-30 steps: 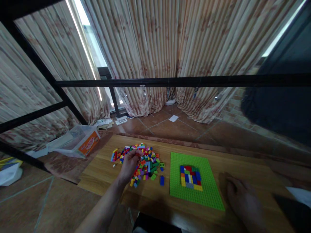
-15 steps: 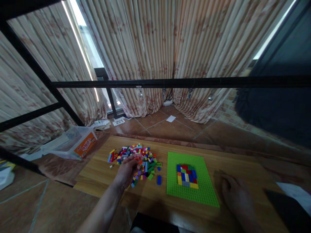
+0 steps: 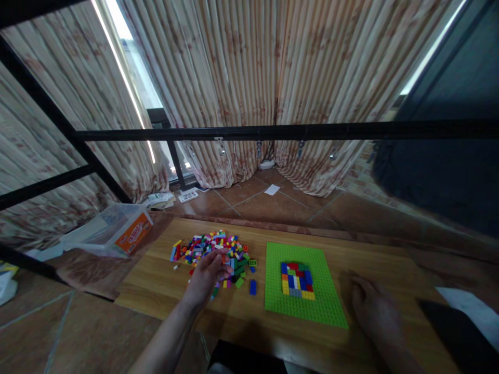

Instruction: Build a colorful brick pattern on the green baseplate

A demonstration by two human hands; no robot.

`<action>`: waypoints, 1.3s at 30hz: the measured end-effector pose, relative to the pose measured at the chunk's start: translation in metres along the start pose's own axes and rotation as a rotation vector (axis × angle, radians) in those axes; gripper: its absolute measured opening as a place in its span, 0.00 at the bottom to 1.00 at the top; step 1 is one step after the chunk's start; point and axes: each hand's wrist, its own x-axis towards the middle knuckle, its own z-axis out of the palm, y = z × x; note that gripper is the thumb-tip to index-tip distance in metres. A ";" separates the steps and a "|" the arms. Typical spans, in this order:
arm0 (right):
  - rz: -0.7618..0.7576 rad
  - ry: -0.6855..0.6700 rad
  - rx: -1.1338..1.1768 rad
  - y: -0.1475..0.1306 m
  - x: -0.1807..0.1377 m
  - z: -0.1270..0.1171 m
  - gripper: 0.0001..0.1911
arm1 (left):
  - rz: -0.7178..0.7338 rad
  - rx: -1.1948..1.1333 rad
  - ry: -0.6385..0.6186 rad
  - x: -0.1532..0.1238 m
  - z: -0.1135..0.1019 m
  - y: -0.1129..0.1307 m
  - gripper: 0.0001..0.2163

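My left hand (image 3: 210, 267) hovers over a spread pile of small toy bricks (image 3: 206, 244) in many colours. Its thumb and fingers are bent together round a small orange brick (image 3: 224, 258), mostly covered by the fingers. To the right of the pile lies a green baseplate (image 3: 288, 306). On it sits a flat patch of bricks (image 3: 297, 280) in red, blue, yellow, white, grey and green. Beyond the plate's right edge my right hand (image 3: 374, 306) rests on the tabletop, fingers loosely curled, with nothing visible in it.
A single blue brick (image 3: 253, 287) lies between pile and baseplate on the wooden table (image 3: 152, 280). A clear plastic box (image 3: 113, 228) with an orange label stands on the floor at left. A black object (image 3: 452, 327) and white paper (image 3: 468, 306) are at the right.
My left hand has shifted slightly within the pile area and its fingers now cover more of the orange brick. My right hand stays beside the baseplate. The whole view has moved a little.
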 end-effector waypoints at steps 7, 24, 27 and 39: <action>-0.023 0.022 0.005 0.000 0.000 -0.001 0.15 | 0.076 0.099 0.056 -0.002 0.002 -0.007 0.17; -0.009 -0.019 0.017 0.005 -0.001 0.001 0.16 | 0.062 0.128 0.069 -0.010 -0.004 -0.015 0.20; -0.021 -0.008 0.009 0.005 -0.001 0.000 0.16 | 0.050 0.180 0.082 -0.013 -0.005 -0.015 0.18; -0.048 0.005 0.007 0.002 0.002 -0.006 0.16 | -0.054 0.084 -0.003 -0.028 0.006 -0.033 0.16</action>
